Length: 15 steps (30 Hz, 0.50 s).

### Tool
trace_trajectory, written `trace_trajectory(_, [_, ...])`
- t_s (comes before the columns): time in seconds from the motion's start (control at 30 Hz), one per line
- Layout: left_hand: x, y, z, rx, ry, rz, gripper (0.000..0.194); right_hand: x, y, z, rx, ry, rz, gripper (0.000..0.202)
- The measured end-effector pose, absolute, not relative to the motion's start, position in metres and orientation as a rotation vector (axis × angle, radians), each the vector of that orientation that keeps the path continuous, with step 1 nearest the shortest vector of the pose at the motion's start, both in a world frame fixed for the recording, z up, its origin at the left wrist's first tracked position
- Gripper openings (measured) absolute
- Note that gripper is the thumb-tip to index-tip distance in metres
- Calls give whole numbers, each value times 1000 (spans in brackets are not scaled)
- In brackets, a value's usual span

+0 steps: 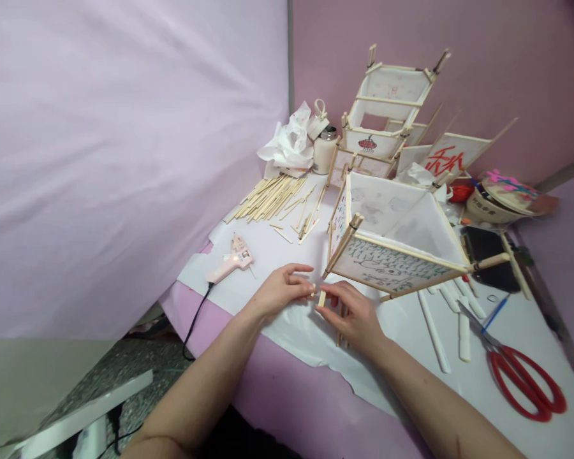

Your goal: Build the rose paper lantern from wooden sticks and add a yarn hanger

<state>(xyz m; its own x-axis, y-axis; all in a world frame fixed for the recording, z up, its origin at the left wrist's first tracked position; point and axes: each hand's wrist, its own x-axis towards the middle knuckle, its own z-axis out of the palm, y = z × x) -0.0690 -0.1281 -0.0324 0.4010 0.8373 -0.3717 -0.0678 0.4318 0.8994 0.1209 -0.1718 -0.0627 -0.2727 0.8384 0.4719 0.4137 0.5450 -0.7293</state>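
Observation:
My right hand [356,313] pinches a short piece of wood [322,298] between thumb and fingertips, just below a corner of the lantern-like frame. Beside it, my left hand [287,290] has its thumb and a finger closed on a tiny pale bit [312,290]. A small gap separates the two hands. The frame of sticks [406,245] has white panels with green and dark drawings and stands tilted above my right hand. Some sticks show partly behind my right hand. On the left lies a pink glue gun [232,260] with a black cord.
Thin wooden sticks [268,199] lie in a pile behind the glue gun. Further back are crumpled tissue [291,146], a jar [324,152] and a taller stick frame [387,102]. Red-handled scissors [519,376], white glue sticks [434,331] and a dark phone-like slab [490,258] lie right.

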Motion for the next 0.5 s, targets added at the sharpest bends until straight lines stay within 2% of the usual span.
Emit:
trace_trajectory(0.23, [-119, -42, 9, 1578, 1470, 836, 22, 121, -172, -67, -1006, -1917, 607, 29])
trace_trajectory(0.37, [-134, 17, 14, 1882, 1820, 779, 30, 122, -172, -69, -1002, -1917, 604, 29])
trace_trajectory(0.5, [-119, 35, 1, 2259, 1683, 641, 34, 122, -172, -68, -1015, -1928, 598, 28])
